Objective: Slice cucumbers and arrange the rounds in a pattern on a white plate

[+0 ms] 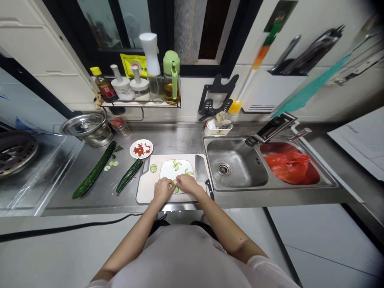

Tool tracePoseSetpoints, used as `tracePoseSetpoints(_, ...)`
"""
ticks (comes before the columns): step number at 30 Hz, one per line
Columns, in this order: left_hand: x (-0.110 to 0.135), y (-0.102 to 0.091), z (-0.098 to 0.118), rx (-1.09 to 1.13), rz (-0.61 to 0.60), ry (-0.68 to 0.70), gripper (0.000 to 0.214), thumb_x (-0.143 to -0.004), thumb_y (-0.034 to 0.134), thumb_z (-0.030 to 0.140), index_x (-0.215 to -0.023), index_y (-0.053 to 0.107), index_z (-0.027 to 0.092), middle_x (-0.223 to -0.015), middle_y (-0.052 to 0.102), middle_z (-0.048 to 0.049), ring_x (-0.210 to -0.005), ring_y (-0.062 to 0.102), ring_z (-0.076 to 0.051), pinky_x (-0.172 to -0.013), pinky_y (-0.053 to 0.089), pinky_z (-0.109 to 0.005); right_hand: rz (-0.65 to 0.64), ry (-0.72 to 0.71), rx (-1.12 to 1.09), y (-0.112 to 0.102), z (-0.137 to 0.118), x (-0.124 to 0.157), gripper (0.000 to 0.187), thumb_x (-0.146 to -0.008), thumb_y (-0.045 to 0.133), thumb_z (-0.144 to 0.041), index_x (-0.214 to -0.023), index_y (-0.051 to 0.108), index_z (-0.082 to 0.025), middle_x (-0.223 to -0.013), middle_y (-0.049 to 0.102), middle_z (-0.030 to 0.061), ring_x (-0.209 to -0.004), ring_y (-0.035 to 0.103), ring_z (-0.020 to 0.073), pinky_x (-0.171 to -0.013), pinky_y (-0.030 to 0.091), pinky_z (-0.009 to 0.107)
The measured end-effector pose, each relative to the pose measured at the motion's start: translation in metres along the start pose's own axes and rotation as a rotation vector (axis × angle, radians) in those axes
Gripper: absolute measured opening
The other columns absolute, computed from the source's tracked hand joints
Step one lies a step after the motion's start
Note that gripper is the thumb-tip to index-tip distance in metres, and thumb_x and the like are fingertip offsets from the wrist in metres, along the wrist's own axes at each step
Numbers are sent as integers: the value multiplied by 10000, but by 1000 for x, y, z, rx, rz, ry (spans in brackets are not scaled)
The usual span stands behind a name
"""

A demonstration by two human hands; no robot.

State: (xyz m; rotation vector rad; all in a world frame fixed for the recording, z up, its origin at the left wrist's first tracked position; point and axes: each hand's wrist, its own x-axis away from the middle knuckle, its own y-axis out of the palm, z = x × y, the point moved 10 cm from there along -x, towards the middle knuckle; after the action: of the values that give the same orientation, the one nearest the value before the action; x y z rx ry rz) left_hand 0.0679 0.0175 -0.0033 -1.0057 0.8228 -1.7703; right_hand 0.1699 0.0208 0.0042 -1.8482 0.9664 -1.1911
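Both hands meet over the near edge of a white square plate [165, 165], which lies on a cutting board [144, 193]. My left hand [163, 189] has its fingertips pinched at a cucumber slice [176, 189]. From the other side my right hand [187, 184] is closed, its fingers at the same cluster of slices and partly hiding them. Cucumber slices fanned in a pinwheel [176, 164] lie at the plate's far side, with more slices [189, 172] at its right. A small stack of round slices [153, 168] sits on the board. A kitchen knife [201, 167] lies along the board's right edge.
Left of the board lie a cut cucumber [129, 176] and a long whole cucumber [96, 172]. A small plate [132, 151] holds red pieces. Behind stand a steel pot [99, 136] and a seasoning rack [144, 105]. The sink [240, 160] is at right, with a red bag [289, 166].
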Motion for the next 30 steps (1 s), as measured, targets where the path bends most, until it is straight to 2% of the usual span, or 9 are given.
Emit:
tracePoseSetpoints(17,-5,4,2,1,-30,-9,174,-847,564,324,-903,710,247,-1001,651,-48,-1029,551,-220,-858,376,-313,-3,8,-4,0,0,-1,197,-895,494,-293,-940,649,-179,-1018,658,86,-928,585,178,-690,349,234)
tracePoseSetpoints(30,-3,2,4,16,-59,-21,167,-847,553,321,-892,698,251,-967,661,-33,-950,592,-199,-824,371,-315,-13,22,21,0,-2,2,237,-920,454,-290,-980,653,-176,-1044,650,100,-938,586,192,-710,368,253)
